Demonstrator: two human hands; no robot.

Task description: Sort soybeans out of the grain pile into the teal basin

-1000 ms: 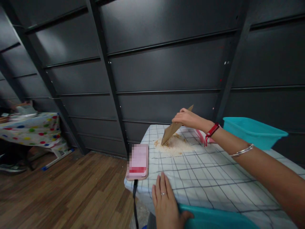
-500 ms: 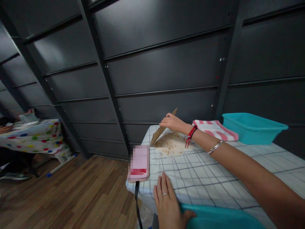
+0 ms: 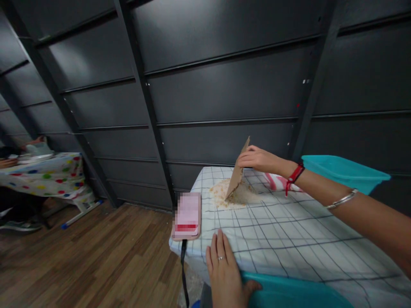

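Note:
My right hand (image 3: 257, 159) grips the upper part of a piece of cardboard (image 3: 236, 179). The board stands tilted, its lower edge down in a spread of pale crumbs (image 3: 220, 194) on the checked tablecloth (image 3: 272, 231). Crumbs lie on both sides of it. My left hand (image 3: 224, 267) rests flat on the cloth at the table's near edge, fingers stretched out, thumb over the rim of a turquoise tub (image 3: 289, 284) that is partly out of view below.
A pink phone (image 3: 188, 216) with a black strap (image 3: 184, 273) lies at the table's left corner. Behind my right arm are a pink-and-white striped cloth (image 3: 274, 182) and another turquoise tub (image 3: 345, 173). A person sits partly visible at a dotted-cloth table (image 3: 61, 173) far left.
My right hand has moved the cardboard rightward, from the crumbs' left edge to their middle, and the board stands steeper. My left hand stays in place. The view has shifted slightly.

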